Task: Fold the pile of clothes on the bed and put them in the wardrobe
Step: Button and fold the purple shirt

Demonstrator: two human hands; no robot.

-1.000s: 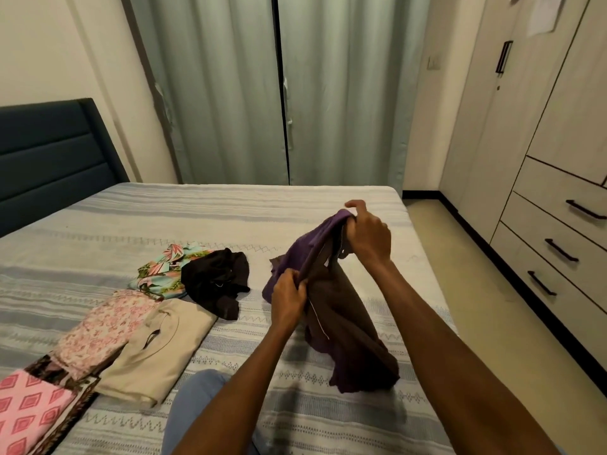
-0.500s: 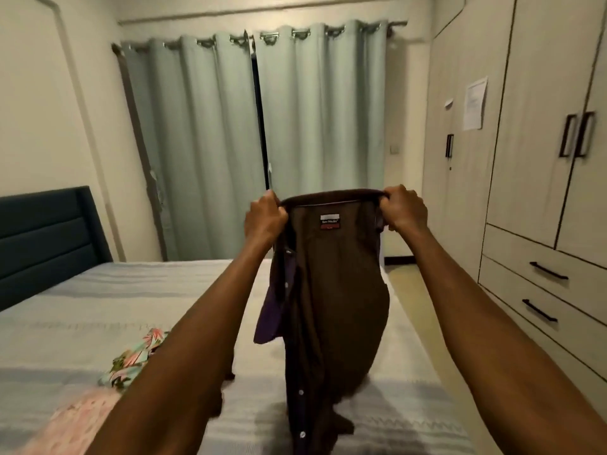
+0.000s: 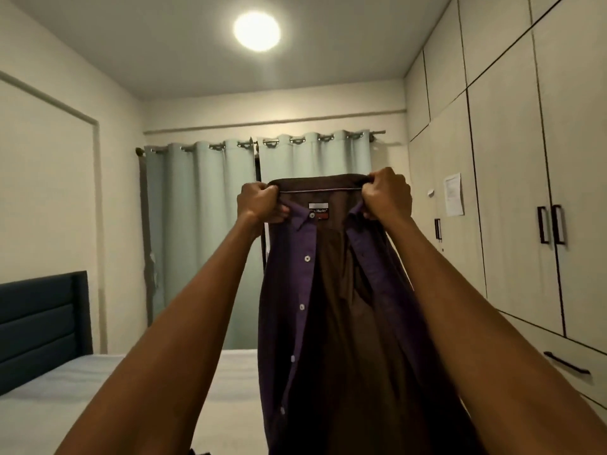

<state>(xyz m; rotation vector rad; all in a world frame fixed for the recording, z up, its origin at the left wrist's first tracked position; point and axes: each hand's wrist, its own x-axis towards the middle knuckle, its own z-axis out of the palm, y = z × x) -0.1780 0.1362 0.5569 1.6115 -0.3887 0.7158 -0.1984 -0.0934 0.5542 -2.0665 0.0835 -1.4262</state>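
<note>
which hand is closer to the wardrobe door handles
Right. The right hand grips the shirt collar on the wardrobe side, toward the door handles; the left hand grips the collar's far end.

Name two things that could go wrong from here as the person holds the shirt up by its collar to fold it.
1. The shirt hangs unbuttoned, its front panels loose, so laid down as it is it may crease or fold unevenly.
2. The left hand and right hand grip only the collar. The held-up shirt blocks the view of the bed, so it might land on something lying there.
</note>
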